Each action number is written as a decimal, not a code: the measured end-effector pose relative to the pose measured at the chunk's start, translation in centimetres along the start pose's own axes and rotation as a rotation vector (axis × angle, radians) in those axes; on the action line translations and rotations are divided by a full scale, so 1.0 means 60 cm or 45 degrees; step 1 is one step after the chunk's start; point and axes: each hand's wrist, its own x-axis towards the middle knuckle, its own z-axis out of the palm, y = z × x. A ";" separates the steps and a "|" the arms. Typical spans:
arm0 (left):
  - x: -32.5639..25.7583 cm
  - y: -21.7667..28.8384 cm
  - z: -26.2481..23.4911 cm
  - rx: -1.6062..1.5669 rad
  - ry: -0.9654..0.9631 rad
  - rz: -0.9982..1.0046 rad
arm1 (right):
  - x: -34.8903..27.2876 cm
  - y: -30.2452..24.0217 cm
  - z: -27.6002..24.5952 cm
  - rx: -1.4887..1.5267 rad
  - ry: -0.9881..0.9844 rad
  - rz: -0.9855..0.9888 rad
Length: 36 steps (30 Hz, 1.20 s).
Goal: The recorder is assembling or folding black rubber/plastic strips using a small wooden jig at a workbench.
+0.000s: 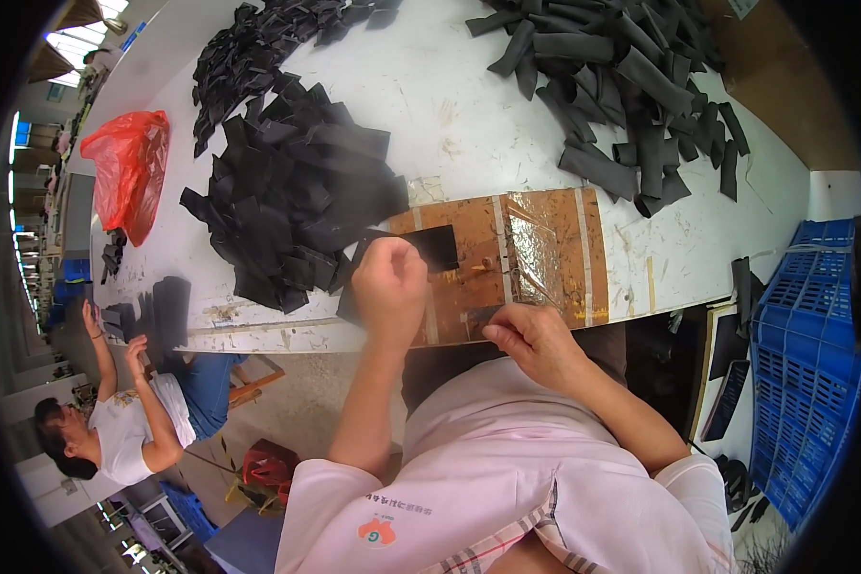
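Observation:
My left hand point(389, 285) is closed over a flat black fabric piece point(435, 246) that lies on a brown taped cardboard patch point(545, 251) at the table's near edge. My right hand point(531, 337) pinches a small dark piece at the table edge, just below the cardboard. A big heap of black cut pieces point(292, 196) lies directly left of my left hand. Another heap of dark grey strips point(631, 81) sits at the far right of the white table point(450, 115).
A red plastic bag point(127, 167) lies at the table's left end. Another person point(129, 421) works at the left side of the table on black pieces. A blue plastic crate point(808, 354) stands to my right, with more dark pieces beside it.

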 end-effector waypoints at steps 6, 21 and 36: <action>-0.042 0.076 -0.035 -0.792 -0.327 -0.337 | 0.000 -0.032 0.005 0.504 0.236 -0.077; -0.073 0.112 -0.024 -0.627 -0.381 -0.112 | -0.002 -0.057 -0.017 0.075 0.608 -0.476; -0.091 0.099 0.018 -0.859 -0.147 -0.311 | 0.006 -0.052 -0.009 -0.292 0.740 -0.622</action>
